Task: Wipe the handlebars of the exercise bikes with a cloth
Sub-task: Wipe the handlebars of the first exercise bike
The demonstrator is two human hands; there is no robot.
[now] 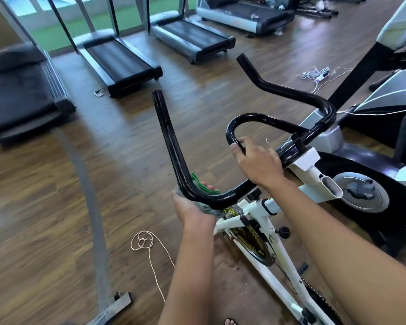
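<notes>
A white exercise bike (271, 233) stands in front of me with black curved handlebars (171, 146). My left hand (192, 211) is wrapped from below around the bend of the left handlebar, pressing a grey cloth with a green edge (205, 187) against it. My right hand (258, 164) grips the inner loop of the handlebars (249, 119) near the stem. The right handlebar arm (288, 92) rises free toward the back.
Several treadmills (120, 59) line the far side by the windows. A second exercise machine (384, 95) stands at the right. A loose cord (148, 245) lies on the wooden floor near my left arm, and a tangle of cables with a power strip (317, 75) lies further back.
</notes>
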